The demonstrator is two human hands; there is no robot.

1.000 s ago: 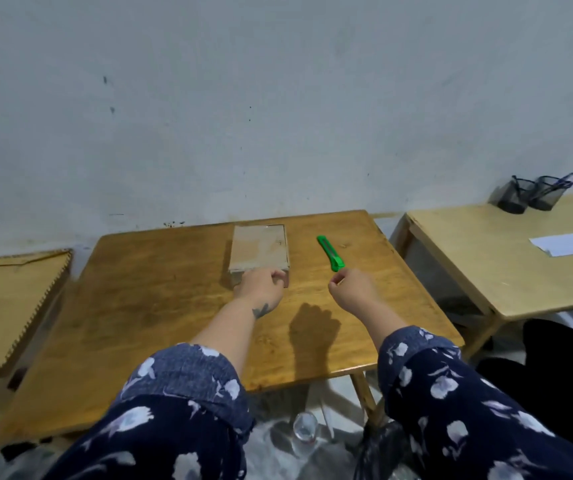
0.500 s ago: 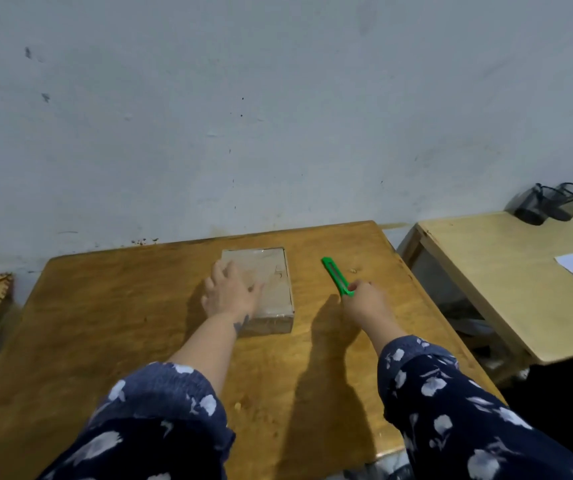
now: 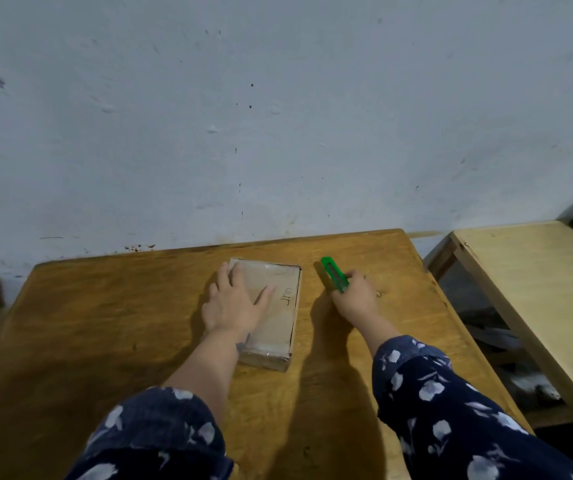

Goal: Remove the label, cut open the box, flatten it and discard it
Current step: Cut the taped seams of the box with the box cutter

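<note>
With the left hand (image 3: 233, 306) spread flat on the taped cardboard box (image 3: 274, 313) mid-table (image 3: 105, 323) and the right hand (image 3: 356, 297) closed around the green utility knife (image 3: 334, 274) just beside it (no label visible), cutting looks imminent, calling for lifting the blade to the tape seam.

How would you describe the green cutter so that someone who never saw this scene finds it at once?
Start at the darker wooden table against the wall. A flat cardboard box lies near its far edge under the left hand. Just right of the box is the utility knife, gripped at its near end by the right hand: slim and the only bright green thing.
</note>
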